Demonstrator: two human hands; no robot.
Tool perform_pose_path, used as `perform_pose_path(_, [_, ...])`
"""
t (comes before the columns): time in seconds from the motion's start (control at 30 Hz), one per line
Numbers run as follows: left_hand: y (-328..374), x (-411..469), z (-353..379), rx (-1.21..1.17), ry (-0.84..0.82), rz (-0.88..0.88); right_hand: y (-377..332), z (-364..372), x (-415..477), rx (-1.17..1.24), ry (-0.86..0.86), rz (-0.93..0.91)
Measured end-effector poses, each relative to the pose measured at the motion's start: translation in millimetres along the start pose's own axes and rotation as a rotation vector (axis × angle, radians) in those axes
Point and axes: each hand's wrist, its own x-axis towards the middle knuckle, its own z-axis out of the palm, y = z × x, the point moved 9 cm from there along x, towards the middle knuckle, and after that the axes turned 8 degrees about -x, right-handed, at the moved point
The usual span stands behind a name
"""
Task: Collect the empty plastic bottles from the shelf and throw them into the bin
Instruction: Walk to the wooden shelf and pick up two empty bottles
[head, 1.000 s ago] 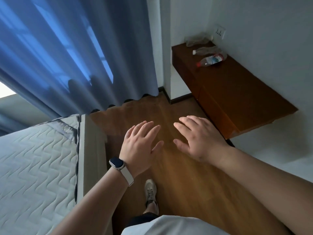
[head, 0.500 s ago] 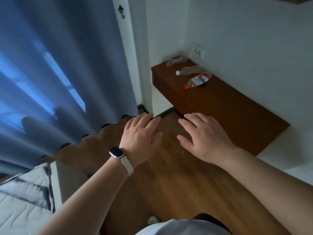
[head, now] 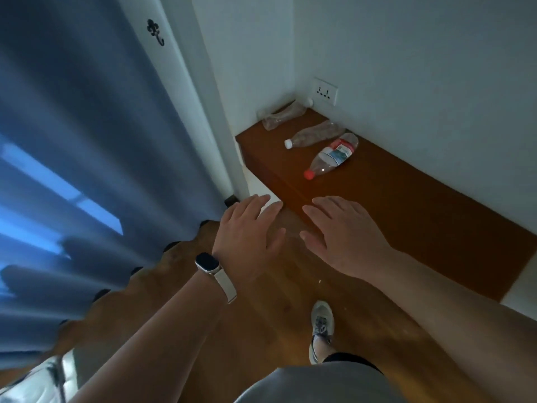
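Note:
Three empty plastic bottles lie on their sides on a low brown wooden shelf (head: 406, 205) against the right wall. The nearest is a labelled bottle with a red cap (head: 331, 159). Behind it lies a clear bottle with a white cap (head: 315, 135). A crushed clear bottle (head: 283, 116) rests in the far corner. My left hand (head: 247, 237), with a watch on the wrist, and my right hand (head: 343, 234) hover palm down, fingers spread and empty, just short of the shelf's near edge. No bin is in view.
A blue curtain (head: 72, 155) hangs along the left. A wall socket (head: 325, 91) sits above the shelf's far end and a hook (head: 155, 32) is on the white pillar. My shoe (head: 321, 324) stands on the wooden floor. A mattress corner (head: 35, 385) shows at bottom left.
I have walked closer to the shelf: the bottles now appear larger and nearer, and the mattress has slid almost out of view. Both hands stay spread and empty.

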Motion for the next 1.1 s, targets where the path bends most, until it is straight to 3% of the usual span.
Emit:
perform_pose_path(0.37, [12,163,-2,0.05,0.122,0.069,116,-24,123,0.02,0.039,-0.006])
perform_pose_path(0.63, [1,237,14,0.036,0.047,0.161,154,-16,166,0.069,0.033,0.068])
perform_pose_path(1.1, [-84,400,45,-0.063,-0.084,0.399,188,14,271,0.116,-0.045,0.472])
